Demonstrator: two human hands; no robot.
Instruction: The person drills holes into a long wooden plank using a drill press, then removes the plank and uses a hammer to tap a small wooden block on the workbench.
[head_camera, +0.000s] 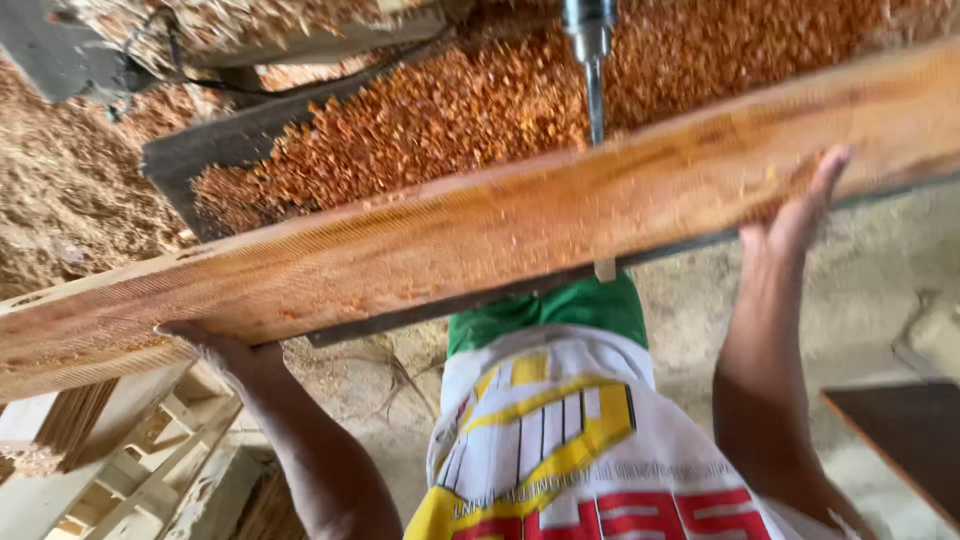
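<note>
A long reddish-brown wooden plank (480, 230) lies across the view, slanting up to the right, dusted with sawdust. My left hand (225, 352) grips its near edge from below at the lower left. At the right my right hand (795, 215) presses flat against the plank's near edge with fingers stretched upward. A metal drill bit in a chuck (592, 70) comes down from the top and meets the far side of the plank near its middle.
Orange wood shavings (450, 110) pile on the dark machine table (230, 145) behind the plank. Pale sawdust (60, 190) heaps at the left. Light wooden frames (150, 470) are stacked at lower left, and a dark board (905, 440) sits at lower right.
</note>
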